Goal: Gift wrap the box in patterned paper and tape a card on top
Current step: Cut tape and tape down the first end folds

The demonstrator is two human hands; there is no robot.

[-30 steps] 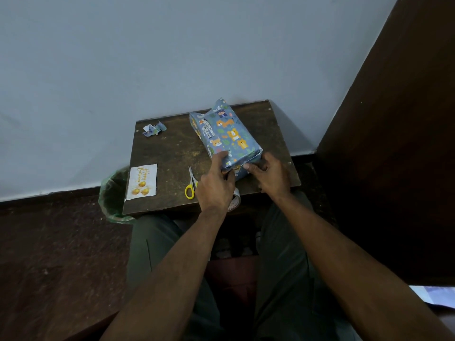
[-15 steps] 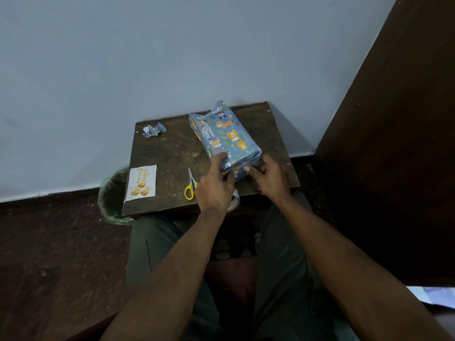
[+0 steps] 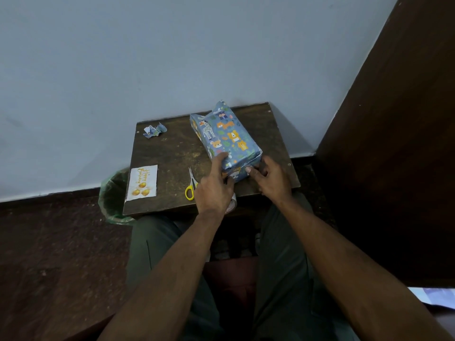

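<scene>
1. Head view: the box lies slantwise on the bench, right of centre, its near end at the hands. The left hand presses its thumb on the box's top near corner, other fingers curled at the end flap; the right hand presses fingertips on the same end fold. Neither hand clamps round the box.
2. Likely risk: the near flap springs open if either hand lifts before tape goes on.
3. The far end, at 12 o'clock, stands unfolded and could tear if the box is pushed against the wall.
4. The tape roll sits at the bench's near edge under the left wrist; a nudge could drop it.
5. Scissors lie just at 9 o'clock of the left hand, blades pointing away.
6. The card overhangs the left edge above a bin.
7. Open room lies left of the box, toward a paper scrap at 10 o'clock.
</scene>
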